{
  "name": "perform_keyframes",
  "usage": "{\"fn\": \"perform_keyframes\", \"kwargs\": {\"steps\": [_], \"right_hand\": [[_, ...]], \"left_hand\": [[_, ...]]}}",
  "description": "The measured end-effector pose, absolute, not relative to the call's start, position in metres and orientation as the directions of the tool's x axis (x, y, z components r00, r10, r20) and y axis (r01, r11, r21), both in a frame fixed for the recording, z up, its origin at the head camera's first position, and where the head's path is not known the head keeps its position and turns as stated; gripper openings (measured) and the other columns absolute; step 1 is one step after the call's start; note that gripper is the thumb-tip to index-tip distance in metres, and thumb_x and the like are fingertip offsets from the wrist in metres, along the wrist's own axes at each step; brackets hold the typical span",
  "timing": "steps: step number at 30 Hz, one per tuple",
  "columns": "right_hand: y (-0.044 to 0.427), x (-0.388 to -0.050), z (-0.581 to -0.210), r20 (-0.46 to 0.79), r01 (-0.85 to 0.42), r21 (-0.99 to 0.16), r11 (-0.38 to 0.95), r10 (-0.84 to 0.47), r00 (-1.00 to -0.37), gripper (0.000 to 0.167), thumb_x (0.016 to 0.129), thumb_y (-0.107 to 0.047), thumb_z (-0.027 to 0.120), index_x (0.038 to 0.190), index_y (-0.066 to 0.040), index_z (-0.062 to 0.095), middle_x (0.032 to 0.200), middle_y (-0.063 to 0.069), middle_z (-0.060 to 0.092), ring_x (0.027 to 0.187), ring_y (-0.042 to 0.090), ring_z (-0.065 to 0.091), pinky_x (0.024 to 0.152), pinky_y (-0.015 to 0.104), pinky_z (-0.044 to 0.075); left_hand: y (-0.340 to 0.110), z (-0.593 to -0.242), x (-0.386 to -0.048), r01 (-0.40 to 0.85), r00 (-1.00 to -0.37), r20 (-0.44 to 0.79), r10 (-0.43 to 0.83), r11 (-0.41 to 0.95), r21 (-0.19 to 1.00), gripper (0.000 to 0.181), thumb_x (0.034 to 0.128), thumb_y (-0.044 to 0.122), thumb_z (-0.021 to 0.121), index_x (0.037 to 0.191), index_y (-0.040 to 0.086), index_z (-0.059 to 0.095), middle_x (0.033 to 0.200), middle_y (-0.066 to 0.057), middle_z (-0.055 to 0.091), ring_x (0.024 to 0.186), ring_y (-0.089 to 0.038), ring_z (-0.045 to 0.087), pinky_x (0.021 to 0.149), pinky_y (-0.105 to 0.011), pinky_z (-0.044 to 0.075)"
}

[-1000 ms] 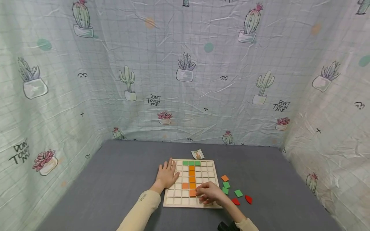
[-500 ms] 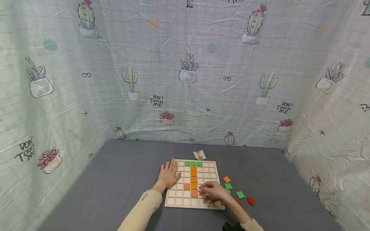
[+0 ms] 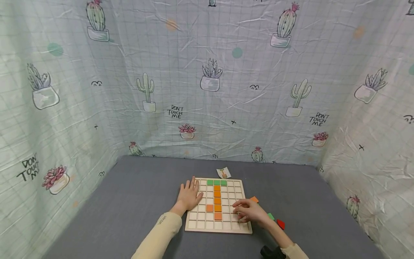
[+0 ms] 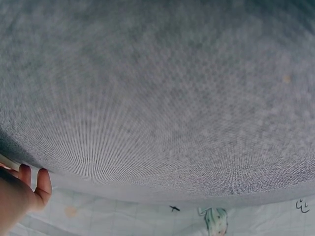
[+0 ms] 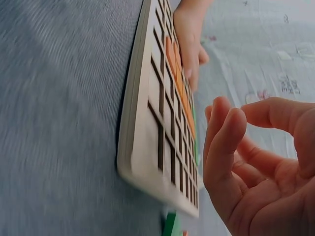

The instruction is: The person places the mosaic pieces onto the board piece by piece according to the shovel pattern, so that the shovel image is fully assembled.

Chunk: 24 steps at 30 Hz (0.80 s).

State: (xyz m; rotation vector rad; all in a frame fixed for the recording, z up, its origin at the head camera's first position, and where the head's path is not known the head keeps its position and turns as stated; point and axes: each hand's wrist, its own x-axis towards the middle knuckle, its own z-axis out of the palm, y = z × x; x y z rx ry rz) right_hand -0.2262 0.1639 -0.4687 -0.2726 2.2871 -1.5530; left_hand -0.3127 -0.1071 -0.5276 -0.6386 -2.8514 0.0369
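My left hand (image 3: 188, 195) rests on the left side of a pale wooden grid board (image 3: 207, 224), its fingers spread; at the left wrist view's lower left edge only part of this hand (image 4: 19, 191) shows. Green tiles (image 3: 217, 182) fill three cells in the top row. Below them runs a column of orange tiles (image 3: 217, 194), with another orange tile (image 3: 210, 208) to its left. My right hand (image 3: 250, 211) hovers over the board's right side. In the right wrist view its fingers (image 5: 224, 142) are loosely bent, with nothing visible between them.
Right of the board, partly behind my right hand, lie a loose orange tile (image 3: 254, 199), a green tile (image 3: 271, 216) and a red piece (image 3: 280, 224). A small printed card (image 3: 224, 173) lies beyond the board on the grey table (image 3: 155, 180). A patterned curtain (image 3: 181, 72) surrounds the table.
My right hand has drawn away to the right from the lowest orange tile and now covers several of the loose pieces. My left hand stays on the board. The head view shifted slightly.
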Motion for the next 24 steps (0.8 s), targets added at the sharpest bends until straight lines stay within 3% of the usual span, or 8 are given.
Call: {"fn": "perform_keyframes", "kwargs": {"steps": [12, 17, 24], "right_hand": [[0.2, -0.228, -0.463, -0.18, 0.045, -0.902, 0.43, -0.278, -0.944, 0.038, 0.089, -0.023, 0.052, 0.115, 0.006, 0.053, 0.097, 0.019, 0.063, 0.074, 0.019, 0.061, 0.06, 0.035, 0.048], [0.217, -0.233, -0.463, -0.122, -0.023, -0.896, 0.442, -0.298, -0.947, 0.039, 0.089, -0.021, 0.053, 0.115, 0.009, 0.052, 0.101, 0.025, 0.061, 0.074, 0.021, 0.062, 0.061, 0.037, 0.049], [0.233, -0.242, -0.466, -0.084, -0.051, -0.885, 0.462, -0.267, -0.96, 0.034, 0.087, -0.015, 0.055, 0.112, 0.008, 0.054, 0.094, 0.023, 0.063, 0.07, 0.023, 0.06, 0.058, 0.038, 0.049]], "left_hand": [[-0.107, -0.525, -0.312, 0.422, -0.884, 0.196, 0.425, 0.905, -0.056, 0.059, 0.0939, 0.043, 0.032, 0.137, 0.003, 0.033, 0.144, -0.02, 0.027, 0.122, -0.036, 0.035, 0.088, -0.051, 0.029], [-0.106, -0.521, -0.309, 0.409, -0.894, 0.171, 0.413, 0.91, -0.058, 0.059, 0.0946, 0.043, 0.029, 0.138, 0.004, 0.032, 0.145, -0.019, 0.026, 0.124, -0.035, 0.034, 0.089, -0.05, 0.029], [-0.105, -0.52, -0.309, 0.406, -0.898, 0.159, 0.409, 0.912, -0.055, 0.059, 0.0946, 0.044, 0.028, 0.138, 0.005, 0.032, 0.145, -0.018, 0.025, 0.125, -0.034, 0.033, 0.089, -0.05, 0.028]]}}
